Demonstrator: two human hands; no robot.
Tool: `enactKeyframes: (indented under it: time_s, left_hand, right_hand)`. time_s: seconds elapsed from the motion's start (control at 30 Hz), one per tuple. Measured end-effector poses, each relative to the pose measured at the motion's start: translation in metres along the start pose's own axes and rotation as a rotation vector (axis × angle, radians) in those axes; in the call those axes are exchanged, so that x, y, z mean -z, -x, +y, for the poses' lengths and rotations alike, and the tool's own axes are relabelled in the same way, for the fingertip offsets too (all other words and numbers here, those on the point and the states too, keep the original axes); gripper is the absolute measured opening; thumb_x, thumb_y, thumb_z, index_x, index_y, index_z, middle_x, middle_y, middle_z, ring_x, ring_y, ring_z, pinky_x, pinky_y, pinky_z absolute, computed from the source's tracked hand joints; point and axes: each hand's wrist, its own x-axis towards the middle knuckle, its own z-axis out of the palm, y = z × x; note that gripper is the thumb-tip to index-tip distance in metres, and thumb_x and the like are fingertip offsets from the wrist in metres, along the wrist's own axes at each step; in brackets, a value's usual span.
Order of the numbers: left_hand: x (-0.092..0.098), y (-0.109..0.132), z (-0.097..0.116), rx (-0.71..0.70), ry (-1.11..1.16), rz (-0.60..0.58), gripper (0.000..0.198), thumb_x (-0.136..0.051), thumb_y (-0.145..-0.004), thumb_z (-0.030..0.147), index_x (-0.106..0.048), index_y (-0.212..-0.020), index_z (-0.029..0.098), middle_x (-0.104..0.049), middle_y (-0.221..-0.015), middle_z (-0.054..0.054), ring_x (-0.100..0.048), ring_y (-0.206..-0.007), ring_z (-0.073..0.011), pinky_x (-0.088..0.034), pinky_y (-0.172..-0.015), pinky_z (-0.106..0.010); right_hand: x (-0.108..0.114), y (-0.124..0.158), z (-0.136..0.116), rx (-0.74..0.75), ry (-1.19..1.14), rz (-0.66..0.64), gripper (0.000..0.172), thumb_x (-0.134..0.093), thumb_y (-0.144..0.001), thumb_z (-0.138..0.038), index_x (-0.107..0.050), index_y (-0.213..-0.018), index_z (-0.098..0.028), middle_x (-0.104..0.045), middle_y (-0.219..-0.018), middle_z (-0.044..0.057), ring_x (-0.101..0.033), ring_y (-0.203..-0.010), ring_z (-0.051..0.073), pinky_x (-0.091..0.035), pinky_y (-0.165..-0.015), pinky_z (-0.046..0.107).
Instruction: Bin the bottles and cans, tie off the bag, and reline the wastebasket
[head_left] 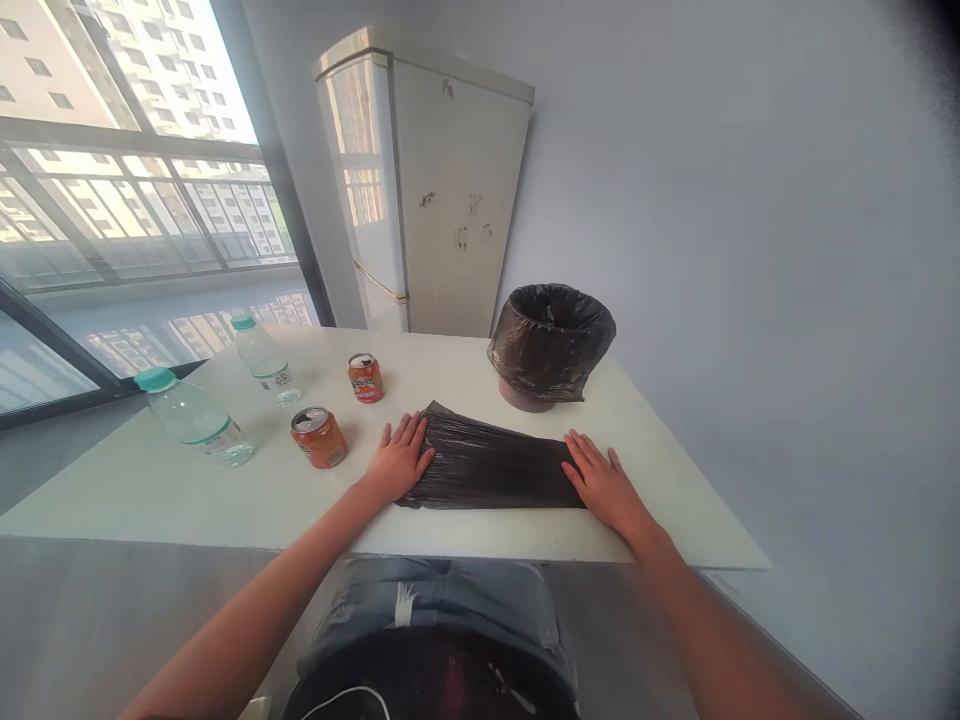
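Note:
A black plastic bag (495, 468) lies flat and stretched lengthwise on the white table (465, 535). On its left end rests my left hand (400, 460), palm down with the fingers spread. My right hand (601, 480) presses on the bag's right end, its fingers apart too. Behind the bag stands a bin (529, 398) with a black liner (551, 345) folded over its rim. Nearest to my left hand is an orange can (321, 440), upright on the table.
Another orange can (366, 378) stands farther back. Two clear bottles with green caps, one nearer (191, 415) and one farther (264, 360), stand at the left. A fridge (457, 190) is behind the table, with a wall along the right.

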Motion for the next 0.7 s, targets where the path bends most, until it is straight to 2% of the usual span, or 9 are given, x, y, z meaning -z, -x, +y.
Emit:
enactKeyframes:
  time_s: [0.1, 0.17, 0.23, 0.3, 0.37, 0.47, 0.57, 0.7]
  left_hand:
    - [0.003, -0.002, 0.002, -0.001, 0.011, 0.028, 0.068, -0.029, -0.109, 0.049, -0.033, -0.165, 0.01, -0.029, -0.172, -0.018, -0.026, -0.161, -0.0375, -0.025, -0.127, -0.065]
    - [0.009, -0.006, 0.013, 0.007, 0.022, 0.101, 0.067, -0.029, -0.109, 0.048, -0.035, -0.163, 0.008, -0.033, -0.17, -0.021, -0.026, -0.16, -0.0398, -0.026, -0.126, -0.066]
    - [0.016, -0.014, 0.036, -0.039, 0.05, 0.197, 0.067, -0.029, -0.109, 0.046, -0.037, -0.162, 0.006, -0.035, -0.169, -0.022, -0.025, -0.161, -0.0388, -0.026, -0.128, -0.062]
    - [0.017, -0.023, 0.068, -0.168, 0.088, 0.242, 0.064, -0.031, -0.109, 0.041, -0.038, -0.161, 0.005, -0.037, -0.168, -0.02, -0.026, -0.161, -0.0342, -0.024, -0.131, -0.056]
    - [0.011, -0.031, 0.101, -0.293, 0.11, 0.2, 0.061, -0.032, -0.107, 0.033, -0.039, -0.161, 0.006, -0.039, -0.168, -0.018, -0.028, -0.161, -0.03, -0.025, -0.132, -0.051]
    - [-0.008, -0.036, 0.131, -0.277, 0.066, 0.079, 0.063, -0.036, -0.105, 0.029, -0.038, -0.162, 0.003, -0.035, -0.169, -0.021, -0.027, -0.161, -0.0343, -0.027, -0.13, -0.056]
    - [-0.023, -0.034, 0.134, -0.251, 0.02, 0.051, 0.066, -0.036, -0.105, 0.032, -0.031, -0.165, 0.005, -0.026, -0.173, -0.018, -0.024, -0.161, -0.036, -0.026, -0.13, -0.058]
    - [-0.021, -0.029, 0.126, -0.245, 0.018, 0.072, 0.065, -0.032, -0.108, 0.041, -0.034, -0.165, 0.01, -0.027, -0.173, -0.015, -0.023, -0.162, -0.0366, -0.024, -0.129, -0.063]
  right_hand:
    - [0.008, 0.001, -0.003, -0.004, -0.042, 0.008, 0.069, -0.02, -0.11, -0.056, -0.027, -0.168, -0.021, -0.028, -0.173, 0.008, -0.026, -0.161, 0.028, -0.022, -0.129, 0.064]
    - [0.021, 0.0, -0.018, -0.01, -0.049, 0.104, 0.068, -0.022, -0.11, -0.054, -0.03, -0.167, -0.019, -0.029, -0.173, 0.011, -0.024, -0.162, 0.032, -0.017, -0.128, 0.07]
    - [0.036, -0.006, -0.045, -0.01, -0.056, 0.259, 0.063, -0.023, -0.111, -0.045, -0.034, -0.165, -0.015, -0.032, -0.171, 0.014, -0.022, -0.162, 0.032, -0.01, -0.128, 0.071]
    - [0.044, -0.017, -0.08, 0.025, -0.106, 0.332, 0.059, -0.021, -0.11, -0.033, -0.041, -0.161, -0.011, -0.036, -0.17, 0.014, -0.026, -0.161, 0.028, -0.012, -0.131, 0.064]
    - [0.043, -0.031, -0.113, 0.139, -0.165, 0.233, 0.058, -0.021, -0.109, -0.028, -0.044, -0.159, -0.01, -0.036, -0.17, 0.012, -0.029, -0.16, 0.024, -0.022, -0.131, 0.054]
    - [0.026, -0.047, -0.142, 0.173, -0.161, 0.051, 0.061, -0.02, -0.107, -0.026, -0.041, -0.161, -0.006, -0.032, -0.171, 0.013, -0.028, -0.16, 0.025, -0.023, -0.131, 0.051]
    - [0.011, -0.052, -0.141, 0.166, -0.142, -0.044, 0.063, -0.019, -0.109, -0.031, -0.032, -0.165, -0.006, -0.026, -0.173, 0.012, -0.023, -0.162, 0.023, -0.019, -0.133, 0.049]
    - [0.01, -0.043, -0.122, 0.161, -0.105, -0.029, 0.064, -0.019, -0.11, -0.041, -0.03, -0.167, -0.012, -0.024, -0.174, 0.009, -0.023, -0.162, 0.022, -0.018, -0.132, 0.053]
